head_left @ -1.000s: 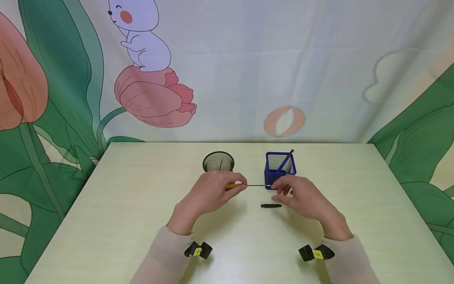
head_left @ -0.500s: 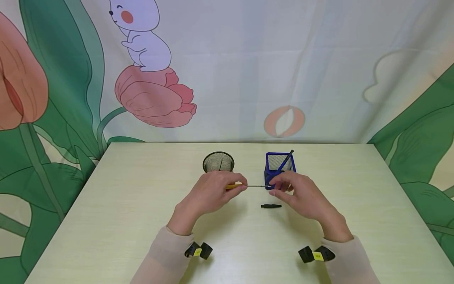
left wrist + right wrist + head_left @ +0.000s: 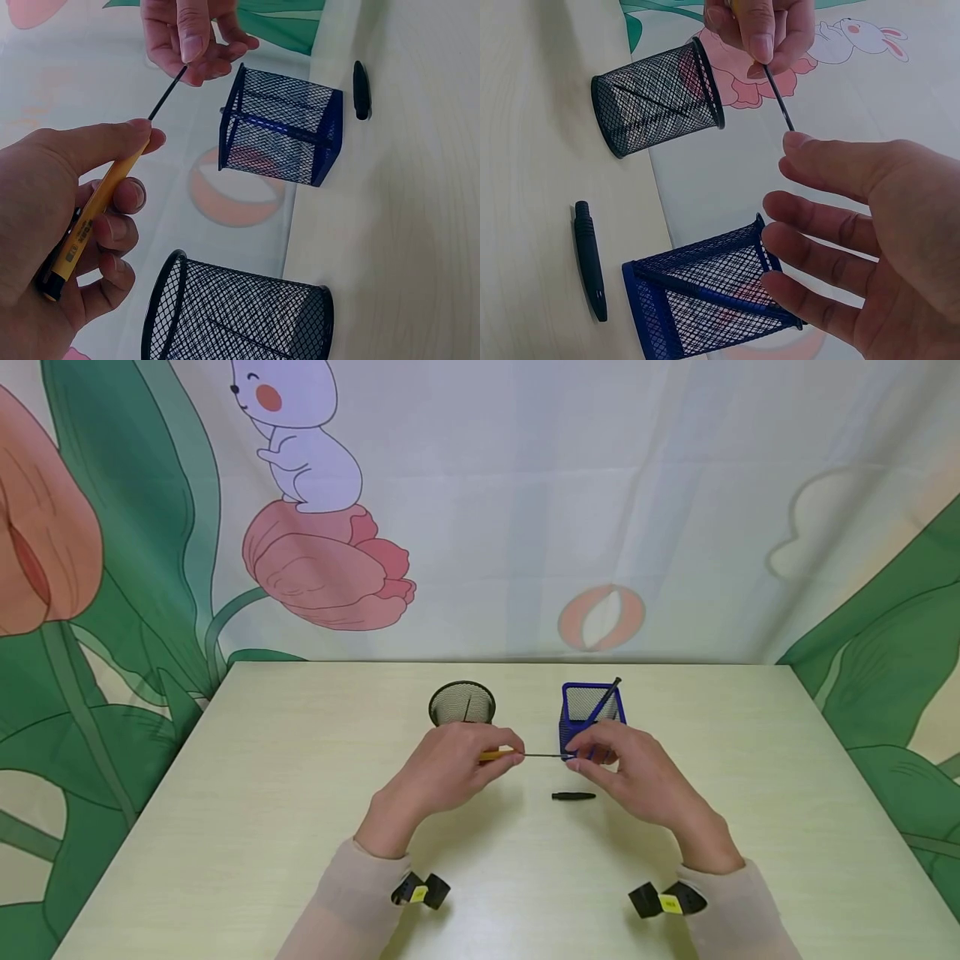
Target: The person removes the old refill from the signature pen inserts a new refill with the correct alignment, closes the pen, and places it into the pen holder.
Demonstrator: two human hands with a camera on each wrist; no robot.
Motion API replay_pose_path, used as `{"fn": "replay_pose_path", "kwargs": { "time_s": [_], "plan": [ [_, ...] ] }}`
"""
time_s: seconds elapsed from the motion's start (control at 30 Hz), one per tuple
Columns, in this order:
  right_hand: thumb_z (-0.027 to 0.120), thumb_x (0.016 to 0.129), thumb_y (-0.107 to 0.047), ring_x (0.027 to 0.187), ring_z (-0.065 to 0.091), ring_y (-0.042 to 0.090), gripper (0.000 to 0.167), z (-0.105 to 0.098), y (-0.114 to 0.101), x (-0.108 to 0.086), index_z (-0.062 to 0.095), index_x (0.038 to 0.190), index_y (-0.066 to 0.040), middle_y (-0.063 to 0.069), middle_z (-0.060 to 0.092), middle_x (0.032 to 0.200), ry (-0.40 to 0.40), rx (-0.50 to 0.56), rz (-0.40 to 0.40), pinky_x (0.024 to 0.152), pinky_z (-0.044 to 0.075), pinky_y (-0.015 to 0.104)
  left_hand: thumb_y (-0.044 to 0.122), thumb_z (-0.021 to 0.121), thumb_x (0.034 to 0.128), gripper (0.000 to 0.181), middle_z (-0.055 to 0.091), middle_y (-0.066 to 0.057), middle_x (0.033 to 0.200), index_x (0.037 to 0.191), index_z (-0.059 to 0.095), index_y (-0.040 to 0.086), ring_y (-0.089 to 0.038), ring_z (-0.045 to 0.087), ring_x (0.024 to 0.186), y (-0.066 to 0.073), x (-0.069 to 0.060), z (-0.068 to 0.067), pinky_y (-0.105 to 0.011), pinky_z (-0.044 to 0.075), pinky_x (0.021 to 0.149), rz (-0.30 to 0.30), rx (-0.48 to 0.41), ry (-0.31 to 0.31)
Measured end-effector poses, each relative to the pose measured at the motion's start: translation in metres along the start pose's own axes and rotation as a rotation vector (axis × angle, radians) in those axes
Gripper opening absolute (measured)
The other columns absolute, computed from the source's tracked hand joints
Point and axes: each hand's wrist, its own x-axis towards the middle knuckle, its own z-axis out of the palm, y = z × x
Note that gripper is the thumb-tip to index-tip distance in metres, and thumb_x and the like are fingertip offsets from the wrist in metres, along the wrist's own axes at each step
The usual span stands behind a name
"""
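i have the yellow barrel (image 3: 99,204) in my left grip (image 3: 450,768), thumb and forefinger pinching its front end, the other fingers curled loosely along it. a thin dark rod (image 3: 166,94), probably a pen refill, runs from that pinch toward my right grip (image 3: 637,777), whose thumb and forefinger come together on its far tip while the other three fingers fan out relaxed. so barrel and rod make one nearly level line from left to right, held above the counter (image 3: 247,777); any pull or push would, i judge, have to follow that axis. my left fingertips cover where rod meets barrel, so i cannot tell how deep it sits. the barrel is smooth with dark print and a black rear end; the rod looks stiff and slick. nearer my right, a tapered black pen piece (image 3: 573,796) with a ribbed end lies on the pale wood grain. beyond stand a square blue wire-mesh holder (image 3: 565,731), a dark pen leaning inside, and, behind my left, a round black mesh cup (image 3: 710,86) with a thin stick in it.
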Motion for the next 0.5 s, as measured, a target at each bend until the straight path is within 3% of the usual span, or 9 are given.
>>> {"fn": "replay_pose_path", "kwargs": {
  "time_s": [0.27,0.5],
  "plan": [
    [0.073,0.098,-0.023,0.083,0.06,0.006,0.005,0.0003,-0.0008,-0.0002,0.073,0.102,-0.019,-0.009,0.066,0.094,0.007,-0.004,-0.02,0.079,0.056,0.039,0.033,0.066,0.1026,0.011,0.077,0.013,0.096,0.106,0.076,0.03,-0.002,0.067,0.077,0.0007,0.0004,0.0015,-0.024,0.052,0.068,0.012,-0.007,-0.007],
    [0.074,0.097,-0.018,0.082,0.06,0.006,0.004,-0.0001,-0.0013,-0.0007,0.073,0.099,-0.021,-0.009,0.065,0.092,0.019,-0.027,-0.042,0.078,0.056,0.034,0.033,0.067,0.1023,0.01,0.077,0.013,0.095,0.106,0.076,0.03,-0.001,0.068,0.077,0.002,0.0003,0.0005,-0.025,0.051,0.067,0.009,-0.008,-0.008]
  ]
}}
